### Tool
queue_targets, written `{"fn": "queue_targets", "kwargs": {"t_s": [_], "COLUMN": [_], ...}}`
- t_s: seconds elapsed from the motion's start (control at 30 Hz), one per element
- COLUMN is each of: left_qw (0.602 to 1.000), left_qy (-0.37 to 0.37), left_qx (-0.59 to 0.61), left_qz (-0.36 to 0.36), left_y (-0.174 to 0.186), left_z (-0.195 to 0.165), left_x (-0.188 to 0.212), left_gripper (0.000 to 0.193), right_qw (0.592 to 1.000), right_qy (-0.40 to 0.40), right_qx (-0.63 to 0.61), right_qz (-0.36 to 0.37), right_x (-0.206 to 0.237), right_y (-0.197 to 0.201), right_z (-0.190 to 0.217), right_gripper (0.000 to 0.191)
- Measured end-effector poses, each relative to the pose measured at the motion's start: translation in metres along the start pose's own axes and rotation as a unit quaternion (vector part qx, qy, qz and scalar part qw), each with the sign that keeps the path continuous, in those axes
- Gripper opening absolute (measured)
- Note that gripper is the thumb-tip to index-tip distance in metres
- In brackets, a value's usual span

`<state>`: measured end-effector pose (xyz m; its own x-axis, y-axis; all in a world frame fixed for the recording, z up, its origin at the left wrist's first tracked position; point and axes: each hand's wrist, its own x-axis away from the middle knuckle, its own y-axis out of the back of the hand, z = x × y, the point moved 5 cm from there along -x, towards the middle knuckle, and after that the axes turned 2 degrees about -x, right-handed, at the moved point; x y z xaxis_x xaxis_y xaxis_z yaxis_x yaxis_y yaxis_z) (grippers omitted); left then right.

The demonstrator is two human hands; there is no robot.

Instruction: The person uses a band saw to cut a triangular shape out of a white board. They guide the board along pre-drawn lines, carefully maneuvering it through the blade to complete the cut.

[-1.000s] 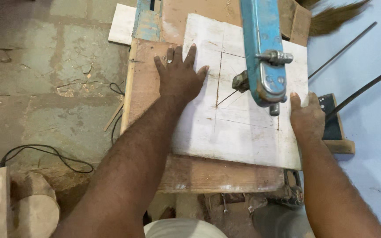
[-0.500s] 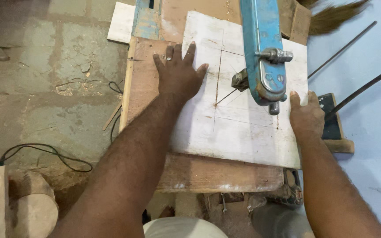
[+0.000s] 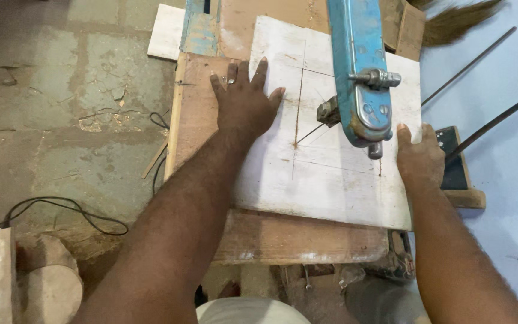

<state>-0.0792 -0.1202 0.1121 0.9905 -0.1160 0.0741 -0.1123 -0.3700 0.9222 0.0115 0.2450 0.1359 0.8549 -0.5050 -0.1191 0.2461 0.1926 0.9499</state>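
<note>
Board [image 3: 331, 174] under both my hands, flat on the wooden bench [image 3: 283, 237] beneath the blue saw arm [image 3: 358, 66]. Left hand [image 3: 244, 105] lies open, fingers spread, palm pressing its left edge; right hand [image 3: 419, 159] rests open on the right edge. It looks thin, stiff and light, white-faced, probably slick, so I press flat rather than grip.

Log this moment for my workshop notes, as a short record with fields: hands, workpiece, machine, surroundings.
left hand: left hand flat, fingers spread, on the white flat wooden board
right hand: right hand pressing the board's right edge
workpiece: board lies on a brown wooden saw table, a thin cut line running through it
machine: blue metal saw arm reaches over the board
surroundings: cracked concrete floor, black cable
</note>
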Motion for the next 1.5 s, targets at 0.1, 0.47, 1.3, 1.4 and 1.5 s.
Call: {"fn": "queue_targets", "kwargs": {"t_s": [0.1,0.47,1.3,1.4,1.5], "left_qw": [1.0,1.0,1.0,0.999,0.999], "left_qy": [0.01,0.005,-0.001,0.004,-0.001], "left_qx": [0.003,-0.007,0.001,0.011,0.011], "left_qz": [0.006,0.0,-0.029,-0.03,-0.036], "left_y": [-0.001,-0.004,-0.003,-0.002,0.0], "left_z": [0.001,0.002,0.001,0.001,0.0], "left_x": [0.0,-0.003,-0.009,-0.007,-0.006], "left_gripper": [0.074,0.074,0.075,0.075,0.075], "right_qw": [1.0,1.0,1.0,1.0,0.999], "right_qy": [-0.018,-0.013,0.015,0.019,0.034], "right_qx": [0.001,0.0,0.02,0.019,0.022], "right_qz": [0.011,0.015,0.0,0.005,-0.005], "right_x": [-0.001,-0.002,-0.011,-0.012,-0.012], "right_y": [-0.001,-0.002,-0.007,-0.005,-0.005], "right_z": [-0.001,0.0,-0.003,-0.002,-0.002], "right_gripper": [0.07,0.067,0.065,0.064,0.063]}}
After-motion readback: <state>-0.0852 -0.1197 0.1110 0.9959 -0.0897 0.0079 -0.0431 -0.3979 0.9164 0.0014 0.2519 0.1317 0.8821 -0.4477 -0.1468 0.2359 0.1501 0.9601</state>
